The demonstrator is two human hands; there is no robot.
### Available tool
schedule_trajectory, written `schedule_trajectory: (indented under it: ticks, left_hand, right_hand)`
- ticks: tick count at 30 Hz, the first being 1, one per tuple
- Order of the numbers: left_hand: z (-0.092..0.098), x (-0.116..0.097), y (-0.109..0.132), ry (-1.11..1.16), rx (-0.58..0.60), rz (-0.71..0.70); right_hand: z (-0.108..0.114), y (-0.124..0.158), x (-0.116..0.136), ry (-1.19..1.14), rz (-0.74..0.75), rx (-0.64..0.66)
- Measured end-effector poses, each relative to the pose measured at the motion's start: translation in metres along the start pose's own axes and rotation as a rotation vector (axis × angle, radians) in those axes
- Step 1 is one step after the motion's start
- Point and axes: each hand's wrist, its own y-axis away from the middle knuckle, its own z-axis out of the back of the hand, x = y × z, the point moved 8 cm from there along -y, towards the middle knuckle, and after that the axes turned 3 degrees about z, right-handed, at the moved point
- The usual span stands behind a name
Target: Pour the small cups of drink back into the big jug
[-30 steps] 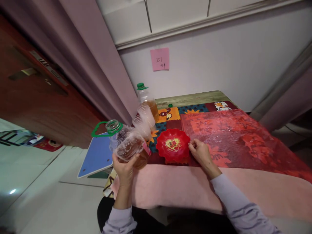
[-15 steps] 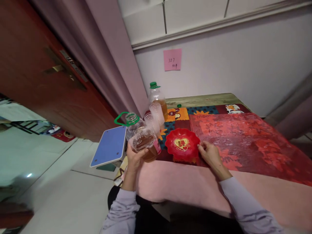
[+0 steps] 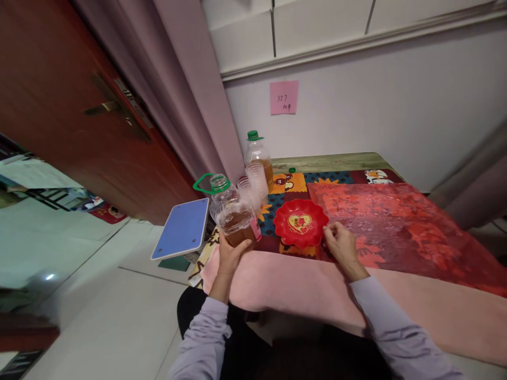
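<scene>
My left hand [image 3: 233, 254] is closed round the lower part of a clear plastic jug [image 3: 237, 219], which holds brown liquid with froth on top. The jug is tilted slightly, its mouth uncapped and its green handle ring hanging out to the left. With fingers pinched, my right hand [image 3: 341, 245] grips the right rim of a red scalloped plate [image 3: 283, 224] printed with a yellow heart. Just behind the jug stand stacks of clear plastic cups [image 3: 256, 182]. A second jug [image 3: 264, 163] with a green cap and brown liquid is behind those.
A patterned cloth [image 3: 340, 179] and a red sheet [image 3: 396, 227] cover the table, with a pink cloth [image 3: 301, 279] along its front edge. A small green cap [image 3: 292, 170] lies at the back. Left of the table is a blue-topped stool [image 3: 182, 227], beside a brown door [image 3: 99, 153].
The jug has come more upright in my left hand, and its liquid has settled lower. The red plate has tipped down flatter toward the table, still in my right hand's grip.
</scene>
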Motion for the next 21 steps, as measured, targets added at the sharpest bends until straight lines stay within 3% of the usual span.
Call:
schedule_trajectory:
  ticks: [4, 7, 11, 21]
  left_hand:
    - [0.005, -0.005, -0.001, 0.000, -0.114, -0.035]
    - [0.006, -0.005, -0.001, -0.064, -0.152, -0.067]
    - [0.007, 0.000, -0.001, -0.071, -0.134, -0.085]
    - [0.006, 0.013, 0.001, -0.027, -0.083, -0.061]
  right_hand:
    - [0.000, 0.000, -0.008, -0.103, -0.101, 0.004]
    - [-0.005, 0.002, -0.012, -0.328, -0.182, 0.010]
    - [-0.013, 0.006, -0.014, -0.594, -0.291, -0.001]
    - [-0.017, 0.032, 0.010, -0.767, -0.523, 0.181]
